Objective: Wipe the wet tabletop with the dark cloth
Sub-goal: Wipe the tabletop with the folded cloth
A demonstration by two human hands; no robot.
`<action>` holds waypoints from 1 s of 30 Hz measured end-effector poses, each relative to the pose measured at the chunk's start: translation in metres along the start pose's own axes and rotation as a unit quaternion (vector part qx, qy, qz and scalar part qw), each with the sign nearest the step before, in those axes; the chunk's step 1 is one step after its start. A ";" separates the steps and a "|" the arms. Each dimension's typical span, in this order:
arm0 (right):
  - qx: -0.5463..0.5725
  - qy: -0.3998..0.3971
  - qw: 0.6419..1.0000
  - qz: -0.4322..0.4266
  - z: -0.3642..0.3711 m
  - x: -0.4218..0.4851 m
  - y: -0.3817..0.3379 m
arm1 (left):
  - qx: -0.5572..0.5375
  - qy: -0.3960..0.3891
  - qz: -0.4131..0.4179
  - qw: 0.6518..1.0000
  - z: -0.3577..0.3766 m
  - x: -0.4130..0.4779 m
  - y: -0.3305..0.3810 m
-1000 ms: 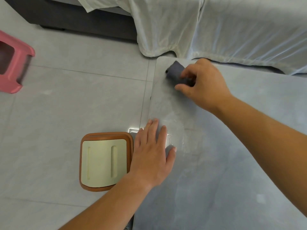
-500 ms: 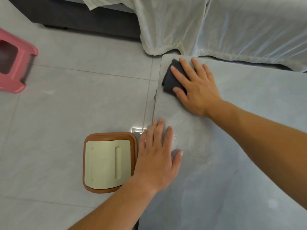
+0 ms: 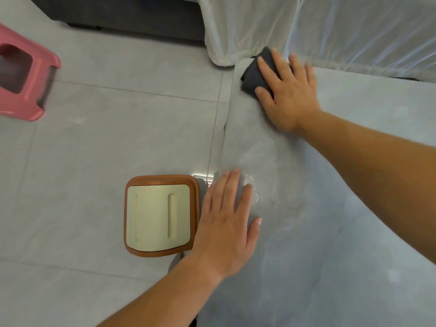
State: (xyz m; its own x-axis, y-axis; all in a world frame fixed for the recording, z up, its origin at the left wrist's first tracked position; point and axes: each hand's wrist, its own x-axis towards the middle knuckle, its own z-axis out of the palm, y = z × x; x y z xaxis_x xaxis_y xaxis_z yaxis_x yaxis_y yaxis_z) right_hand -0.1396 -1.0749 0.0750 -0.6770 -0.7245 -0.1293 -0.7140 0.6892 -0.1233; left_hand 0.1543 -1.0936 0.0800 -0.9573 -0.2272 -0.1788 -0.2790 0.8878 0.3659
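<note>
The grey tabletop [image 3: 330,208] fills the right half of the head view, with a glistening wet patch just beyond my left fingertips. A folded dark cloth [image 3: 253,75] lies at the table's far left corner. My right hand [image 3: 287,90] presses flat on the cloth, fingers spread, covering its right part. My left hand [image 3: 228,223] rests palm down on the table's left edge, fingers apart, holding nothing.
A brown stool with a cream seat [image 3: 160,215] stands on the tiled floor right beside the table's left edge. A pink plastic stool [image 3: 26,74] is at the far left. White draped fabric [image 3: 330,31] hangs just behind the table's far edge.
My right hand went from pinching the cloth to pressing it flat, and pushed it farther toward the far corner. My left hand has stayed planted.
</note>
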 end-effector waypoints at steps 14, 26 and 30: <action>0.019 0.020 0.999 -0.025 0.009 -0.095 0.016 | 0.006 -0.024 -0.067 0.997 0.021 -0.058 0.014; 0.004 -0.003 0.980 -0.200 0.032 -0.215 -0.019 | -0.065 -0.012 -0.151 0.986 0.034 -0.113 0.023; 0.035 0.041 0.998 0.045 0.025 -0.136 -0.024 | -0.077 -0.009 -0.168 0.983 0.042 -0.129 0.025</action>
State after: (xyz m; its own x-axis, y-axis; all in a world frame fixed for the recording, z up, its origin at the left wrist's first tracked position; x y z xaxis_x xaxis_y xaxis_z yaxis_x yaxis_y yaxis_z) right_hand -0.0257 -0.9924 0.0712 -0.7528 -0.6553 -0.0623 -0.6369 0.7490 -0.1827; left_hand 0.2739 -1.0256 0.0740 -0.8085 -0.4879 -0.3290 -0.5879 0.6924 0.4181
